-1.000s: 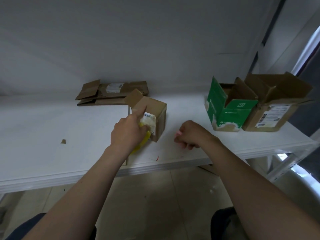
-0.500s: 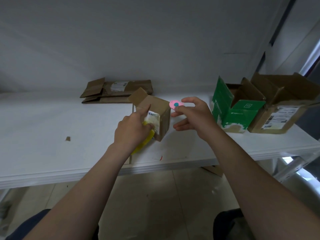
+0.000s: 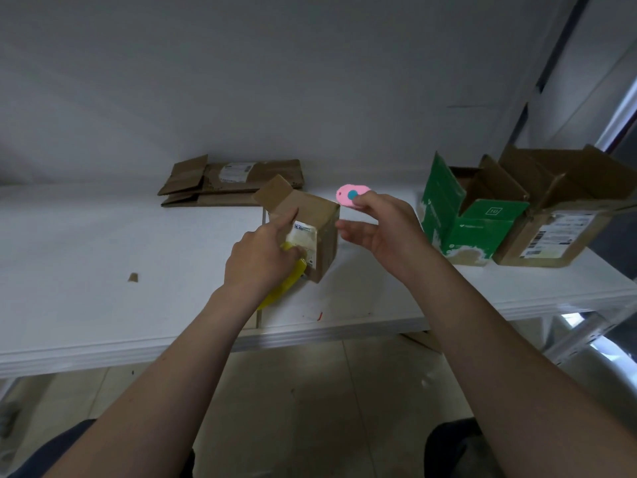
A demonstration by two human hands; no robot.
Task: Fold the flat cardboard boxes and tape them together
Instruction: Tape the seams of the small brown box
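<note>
A small brown cardboard box (image 3: 324, 232) with a white label stands on the white table (image 3: 86, 257), one flap raised at its top left. My left hand (image 3: 262, 257) grips a yellow tape roll (image 3: 286, 288) against the box's near face, its index finger stretched up along the box. My right hand (image 3: 382, 229) hovers just right of the box and pinches a small pink cutter (image 3: 350, 196) with a blue dot between thumb and forefinger. The other fingers are spread loosely.
Flat folded cardboard boxes (image 3: 231, 181) lie at the back of the table by the wall. A green box (image 3: 472, 215) and a larger brown box (image 3: 558, 215), both with open flaps, stand at the right. A cardboard scrap (image 3: 133, 277) lies on the left.
My right hand, a closed fist low on the table a second ago, rose beside the box's top holding the pink cutter. My left hand stayed on the tape roll against the box.
</note>
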